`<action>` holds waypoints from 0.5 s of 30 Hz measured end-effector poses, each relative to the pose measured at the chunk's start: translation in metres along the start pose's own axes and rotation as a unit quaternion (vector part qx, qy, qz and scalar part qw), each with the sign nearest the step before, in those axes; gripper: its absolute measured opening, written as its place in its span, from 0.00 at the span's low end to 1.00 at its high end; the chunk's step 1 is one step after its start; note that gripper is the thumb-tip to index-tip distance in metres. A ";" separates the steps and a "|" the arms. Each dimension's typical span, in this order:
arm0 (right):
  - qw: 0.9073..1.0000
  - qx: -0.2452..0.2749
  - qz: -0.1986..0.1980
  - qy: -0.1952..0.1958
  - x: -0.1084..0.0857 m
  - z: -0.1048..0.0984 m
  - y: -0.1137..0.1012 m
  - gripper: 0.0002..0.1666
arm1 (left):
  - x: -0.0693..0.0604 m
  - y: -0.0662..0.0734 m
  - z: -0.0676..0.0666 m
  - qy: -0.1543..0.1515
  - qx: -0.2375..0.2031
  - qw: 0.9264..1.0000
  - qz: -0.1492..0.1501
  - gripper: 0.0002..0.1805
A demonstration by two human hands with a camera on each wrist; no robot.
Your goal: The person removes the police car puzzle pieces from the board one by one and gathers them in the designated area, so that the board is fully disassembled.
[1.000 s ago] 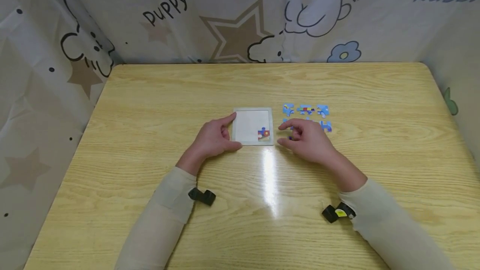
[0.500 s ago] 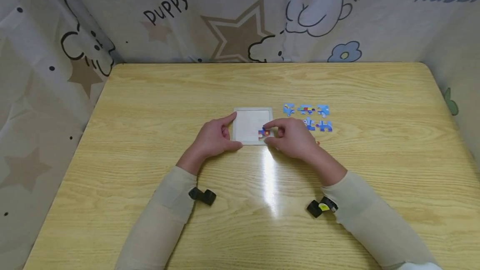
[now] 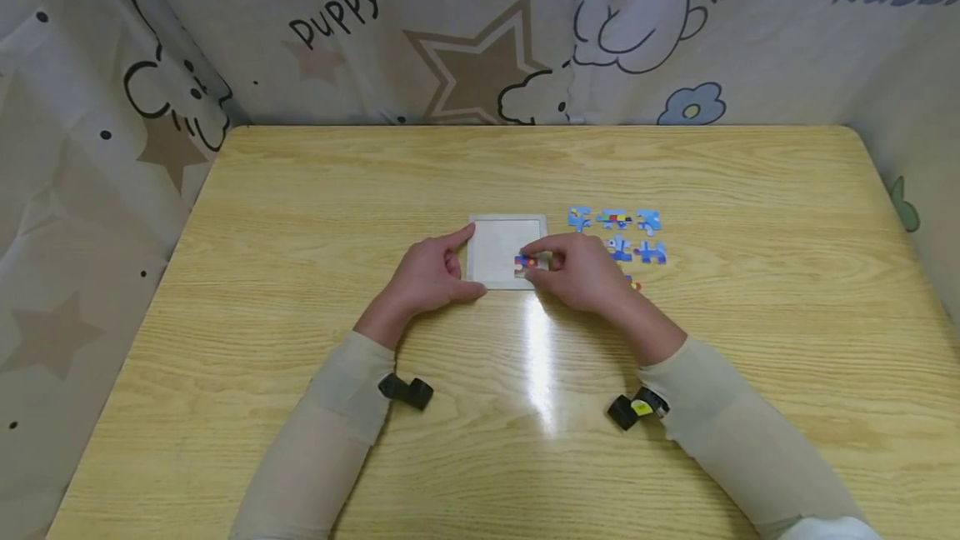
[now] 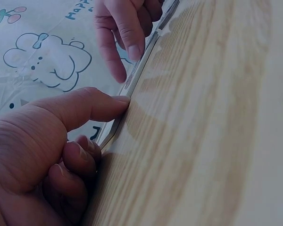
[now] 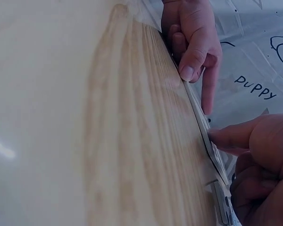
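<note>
A square puzzle tray (image 3: pixel 504 240) with a pale border lies flat on the table. My left hand (image 3: pixel 429 275) holds its left side, forefinger at the upper left and thumb at the lower edge. In the tray's lower right corner is a red and blue jigsaw piece (image 3: pixel 521 266), partly covered by fingers. The right hand (image 3: pixel 583 272) reaches over the tray's right border and pinches that piece between thumb and forefinger. Seen from the left wrist, the left thumb (image 4: pixel 101 106) touches the tray's edge. The right wrist view shows the tray (image 5: pixel 203 127) almost edge-on, so the piece is hidden there.
Several loose blue jigsaw pieces (image 3: pixel 615 219) lie in rows to the right of the tray, some partly behind the right hand. The wooden table (image 3: pixel 337 190) ends at a printed cloth (image 3: pixel 450 40) at the back. A light reflection falls in front of the tray.
The right hand has come left from beside the tray onto the piece in the corner, which has shifted slightly up and left. The left hand stays on the tray.
</note>
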State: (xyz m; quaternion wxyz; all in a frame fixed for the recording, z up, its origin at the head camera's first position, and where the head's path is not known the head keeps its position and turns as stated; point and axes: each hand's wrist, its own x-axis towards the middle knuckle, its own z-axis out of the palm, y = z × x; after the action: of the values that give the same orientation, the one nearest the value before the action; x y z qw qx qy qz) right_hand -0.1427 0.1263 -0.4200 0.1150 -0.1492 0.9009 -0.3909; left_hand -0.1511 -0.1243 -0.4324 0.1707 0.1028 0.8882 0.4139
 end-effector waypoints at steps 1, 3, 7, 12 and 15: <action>1.000 -0.002 0.004 0.003 0.000 0.000 0.000 0.14 | 0.000 0.000 0.000 0.000 0.001 1.000 -0.001 0.52; 1.000 -0.003 0.011 0.006 0.000 0.000 0.000 0.13 | 0.001 -0.001 0.000 0.000 0.003 1.000 -0.002 0.52; 1.000 -0.004 0.027 0.007 -0.002 -0.001 -0.001 0.12 | 0.000 0.000 0.000 0.000 0.000 1.000 -0.002 0.52; 0.999 -0.007 0.033 0.004 -0.002 -0.002 -0.001 0.11 | -0.001 0.001 0.000 0.000 -0.001 1.000 -0.005 0.53; 0.999 -0.008 0.034 0.000 -0.002 -0.002 -0.001 0.12 | -0.001 0.001 0.000 -0.001 0.000 1.000 -0.008 0.53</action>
State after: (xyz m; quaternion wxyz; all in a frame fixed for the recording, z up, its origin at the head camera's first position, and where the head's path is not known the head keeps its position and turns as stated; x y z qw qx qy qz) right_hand -0.1416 0.1272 -0.4180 0.1274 -0.1196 0.9087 -0.3791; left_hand -0.1503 -0.1238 -0.4311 0.1748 0.0960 0.8887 0.4127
